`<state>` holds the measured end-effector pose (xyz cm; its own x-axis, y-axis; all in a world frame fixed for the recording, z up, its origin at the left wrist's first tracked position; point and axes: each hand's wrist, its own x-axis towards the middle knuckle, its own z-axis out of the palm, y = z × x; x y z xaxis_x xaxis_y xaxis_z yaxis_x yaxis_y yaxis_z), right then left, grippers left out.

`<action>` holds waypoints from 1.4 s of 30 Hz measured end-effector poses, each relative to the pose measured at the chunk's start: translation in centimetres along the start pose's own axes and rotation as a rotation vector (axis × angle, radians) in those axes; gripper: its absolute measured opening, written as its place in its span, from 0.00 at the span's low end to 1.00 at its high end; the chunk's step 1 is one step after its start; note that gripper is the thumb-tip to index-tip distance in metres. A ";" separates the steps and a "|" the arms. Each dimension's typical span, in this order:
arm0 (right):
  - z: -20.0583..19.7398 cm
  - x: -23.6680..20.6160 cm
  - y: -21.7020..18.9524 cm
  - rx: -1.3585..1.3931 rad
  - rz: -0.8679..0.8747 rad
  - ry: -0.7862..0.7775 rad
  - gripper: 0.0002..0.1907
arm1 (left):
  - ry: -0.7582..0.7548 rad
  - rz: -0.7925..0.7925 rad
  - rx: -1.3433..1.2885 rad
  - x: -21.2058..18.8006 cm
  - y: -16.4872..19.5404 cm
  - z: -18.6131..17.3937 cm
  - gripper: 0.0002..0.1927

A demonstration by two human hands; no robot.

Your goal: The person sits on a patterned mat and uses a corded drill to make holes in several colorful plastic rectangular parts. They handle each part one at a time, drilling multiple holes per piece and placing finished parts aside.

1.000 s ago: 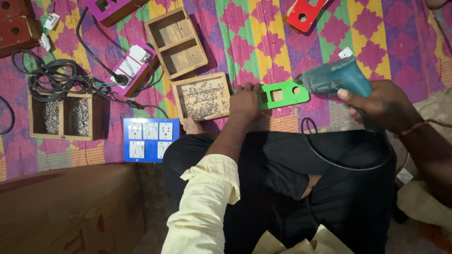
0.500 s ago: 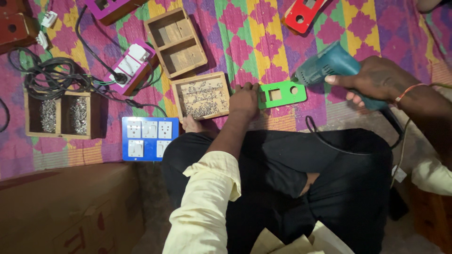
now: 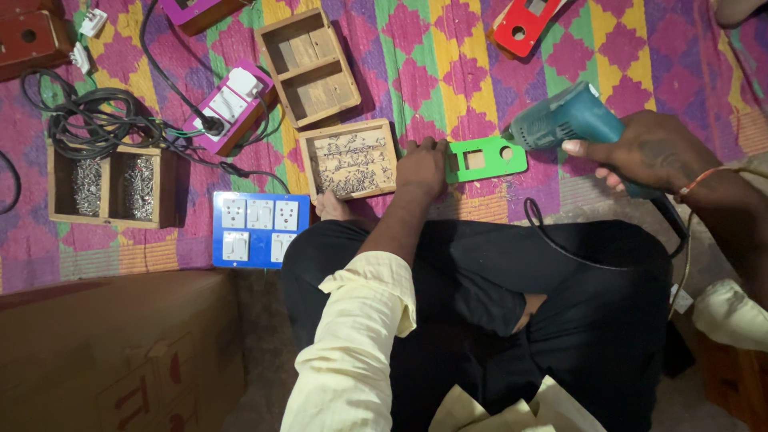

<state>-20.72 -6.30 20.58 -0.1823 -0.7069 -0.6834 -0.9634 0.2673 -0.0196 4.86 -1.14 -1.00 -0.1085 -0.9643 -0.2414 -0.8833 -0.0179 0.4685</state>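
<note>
1. Patterned mat (image 3: 448,48) fills the floor, and everything lies on it.
2. Cardboard box (image 3: 112,352) sits at 7 o'clock, clear of the work.
3. Drill (image 3: 560,120) at 2 o'clock, right hand (image 3: 648,152) wrapped round its grip. It looks heavy and stiff; its cord loops over the lap and could snag.
4. Empty tray (image 3: 308,68) at 11 o'clock; screw tray (image 3: 352,160) just left of the left hand (image 3: 422,164).
5. Blue switch panel (image 3: 258,228) at 9 o'clock, cable tangle (image 3: 96,124) beyond it.
6. Green plate (image 3: 486,158) at centre, flat under the drill tip, left fingers pressed on its left edge. It looks light, rigid and likely to slide, so hold it by that edge.
</note>
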 end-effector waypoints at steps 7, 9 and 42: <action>-0.6 -0.7 0.0 0.142 0.001 -0.020 0.31 | -0.007 -0.002 0.006 0.0 0.0 0.2 0.35; -0.9 -0.7 -0.1 0.147 -0.008 -0.018 0.32 | -0.031 -0.009 -0.005 0.0 0.1 -0.2 0.36; -1.4 -1.7 -0.2 0.300 0.010 -0.018 0.29 | -0.048 -0.034 0.008 -0.6 1.1 -2.1 0.39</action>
<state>-20.49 -6.09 22.81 -0.1858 -0.6921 -0.6975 -0.8600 0.4579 -0.2253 4.90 -1.17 1.42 -0.0998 -0.9495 -0.2976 -0.8906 -0.0482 0.4523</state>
